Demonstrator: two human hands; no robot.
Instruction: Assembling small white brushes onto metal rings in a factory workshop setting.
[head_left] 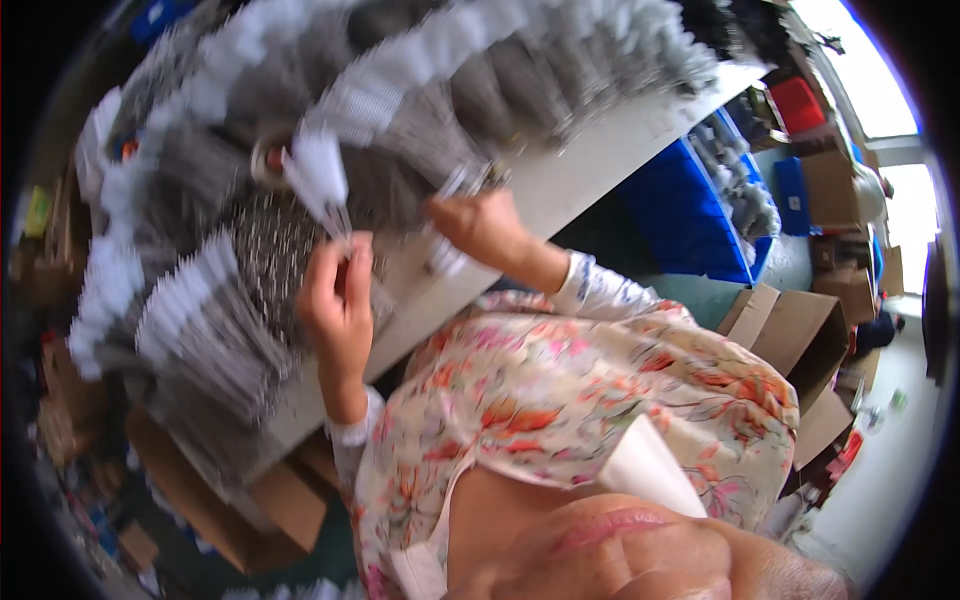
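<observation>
My left hand (pixel 338 300) is raised over the table, thumb and fingers pinched together on the narrow end of a white-tipped piece (pixel 320 172). Its broad white end points up and away from me, with thin stems running down to my fingertips. My right hand (pixel 485 228) is curled in a fist beside it, at the table's near edge. What its fingers hold, if anything, is hidden; small white and metallic bits (pixel 468 180) show just beyond it. Fanned rows of white-ended grey pieces (pixel 205 310) lie left of my left hand, next to a heap of small metallic-looking parts (pixel 275 240).
Long stacks of similar grey pieces (pixel 500 75) cover the far side of the white table (pixel 590 150). A blue bin (pixel 680 215) with grey-white contents stands to the right. Open cardboard boxes (pixel 800 330) sit at the right, and another carton (pixel 225 500) at the lower left.
</observation>
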